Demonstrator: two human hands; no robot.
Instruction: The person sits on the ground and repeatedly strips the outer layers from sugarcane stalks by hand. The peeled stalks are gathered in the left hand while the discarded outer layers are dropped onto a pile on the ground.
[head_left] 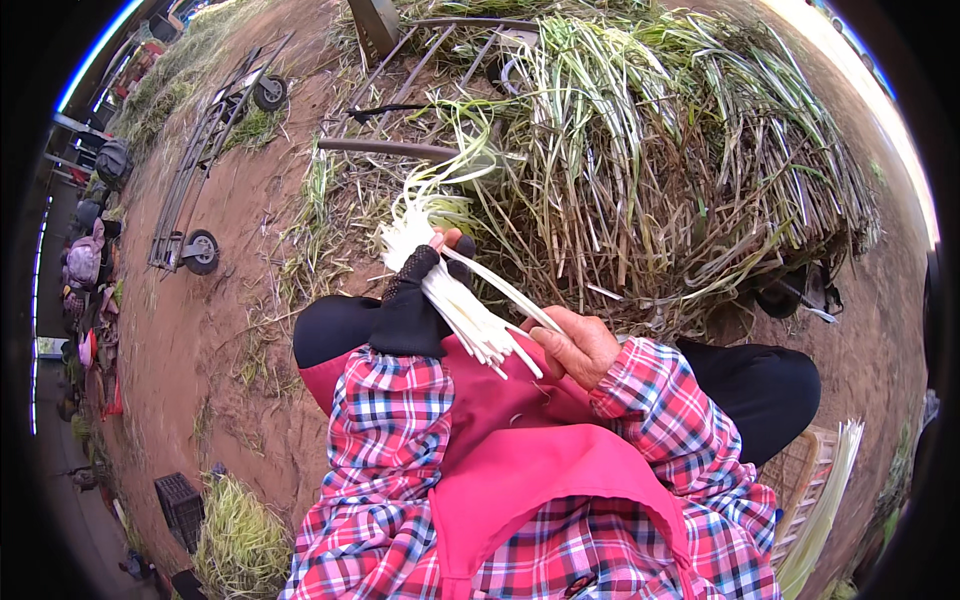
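My left hand (430, 265), in a black fingerless glove, is closed round a bundle of long, slender, pale stalks (468, 322). Their cut-looking ends point down toward my lap, while thin yellow-green tops (465, 160) curl away on the far side. My bare right hand (580, 346) pinches the near end of a pale stalk (508, 291) that slants down from the left hand. Whether it grips one stalk or two, I cannot tell. Just beyond my hands lies a large heap of long green-and-brown stalks (640, 180).
A metal-framed cart (205, 165) with small wheels stands at the far left. The heap rests on another frame with rails (390, 148). At the lower right, more pale stalks (825, 505) lean by a plastic crate (797, 470). A dark crate (180, 508) and leafy trimmings (240, 540) sit lower left.
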